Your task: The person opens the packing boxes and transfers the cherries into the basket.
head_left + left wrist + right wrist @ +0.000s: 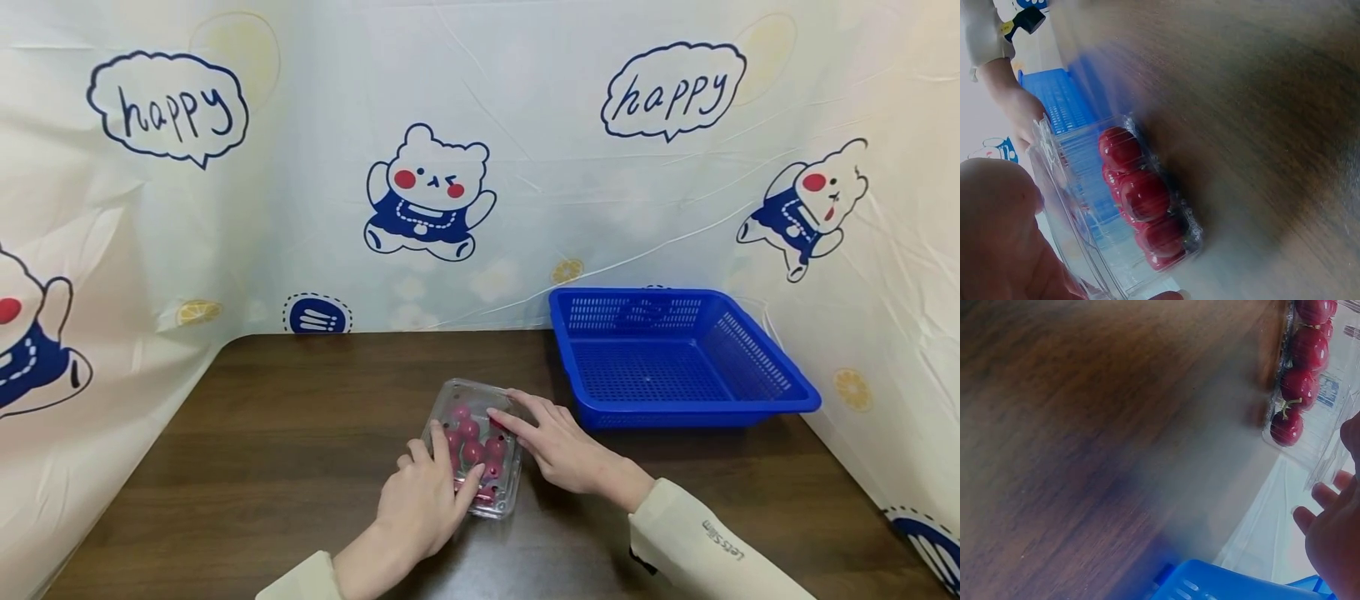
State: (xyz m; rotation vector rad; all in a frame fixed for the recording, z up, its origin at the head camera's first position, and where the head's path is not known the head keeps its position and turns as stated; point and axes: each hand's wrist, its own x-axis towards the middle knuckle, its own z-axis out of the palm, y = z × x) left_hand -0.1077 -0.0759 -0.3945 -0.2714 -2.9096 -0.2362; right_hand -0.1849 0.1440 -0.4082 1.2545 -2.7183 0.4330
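A clear plastic clamshell box (480,396) of red cherries (472,452) sits on the table, turned slightly, its lid lying over the fruit. My left hand (420,500) rests on the lid's near left part, forefinger and thumb spread, other fingers at the left side. On the far right corner and edge, the extended fingers of my right hand (558,446) touch the lid. Several cherries (1144,195) show through the side wall in the left wrist view. Stems show on some cherries (1300,387) in the right wrist view. The undersides of my left fingers are mostly hidden.
A blue perforated plastic basket (690,408) stands at the back right of the brown wooden table (262,467), beyond my right hand. Behind the table and along its sides hangs a pale printed cloth (540,208) with bears and lettering.
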